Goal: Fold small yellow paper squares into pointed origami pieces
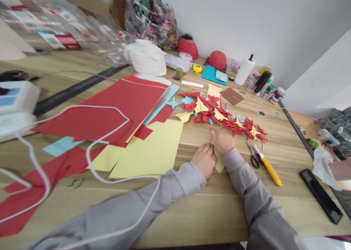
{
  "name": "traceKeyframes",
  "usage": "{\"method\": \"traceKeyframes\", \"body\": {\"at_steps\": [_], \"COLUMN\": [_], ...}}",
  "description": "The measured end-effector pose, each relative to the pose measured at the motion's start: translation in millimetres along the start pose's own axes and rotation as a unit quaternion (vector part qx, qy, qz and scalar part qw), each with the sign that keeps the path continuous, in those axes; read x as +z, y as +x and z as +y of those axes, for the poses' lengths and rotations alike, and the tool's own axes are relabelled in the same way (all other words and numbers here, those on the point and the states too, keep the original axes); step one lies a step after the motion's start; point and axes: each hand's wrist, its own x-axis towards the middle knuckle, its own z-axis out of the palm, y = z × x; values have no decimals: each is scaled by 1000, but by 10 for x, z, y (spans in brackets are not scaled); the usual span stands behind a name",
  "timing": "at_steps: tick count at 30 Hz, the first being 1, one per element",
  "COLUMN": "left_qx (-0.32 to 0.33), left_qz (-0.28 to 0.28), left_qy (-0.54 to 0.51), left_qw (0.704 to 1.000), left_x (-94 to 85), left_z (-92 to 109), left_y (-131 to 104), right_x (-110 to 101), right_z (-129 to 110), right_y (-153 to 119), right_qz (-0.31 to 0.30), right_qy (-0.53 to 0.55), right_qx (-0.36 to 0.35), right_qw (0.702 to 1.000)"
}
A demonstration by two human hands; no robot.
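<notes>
My left forearm (164,193) and right forearm (248,184) angle inward, my left hand (205,160) low with fingers (209,148) curled, my right hand (223,142) close beside it, slightly farther out!

A pale yellow piece of craft paper (219,163) lies on the wooden tabletop, caught between the left hand (204,158) and the right hand (223,142), which cover much of it. Its near end shows as a narrow, plain, matte strip tapering to a corner that points toward the person. A thin sliver of the same yellow shows farther up, between the fingers. How far it is folded cannot be told, since its middle is hidden.
</notes>
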Motion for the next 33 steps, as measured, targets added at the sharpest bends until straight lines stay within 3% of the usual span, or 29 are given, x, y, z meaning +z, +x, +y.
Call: {"method": "traceKeyframes", "body": {"at_steps": [2, 7, 11, 19, 33], "left_qx": [6, 9, -32, -33, -5], "left_qz": [10, 21, 42, 20, 19], "left_qy": [7, -8, -2, -4, 21], "left_qw": [1000, 1000, 999, 999, 1000], "left_x": [0, -29, 7, 140, 64], "left_z": [-11, -77, -169, -296, -190], "left_y": [-1, 4, 108, 391, 307], "right_x": [19, 173, 291, 189, 27], "right_z": [69, 217, 260, 203, 120], "right_y": [-17, -185, -283, -229, -108], "right_qz": [-9, 53, 81, 50, -36], "right_qy": [14, 60, 83, 108, 11], "right_qx": [-9, -83, -136, -88, -65], "right_qw": [1000, 993, 984, 989, 997]}}
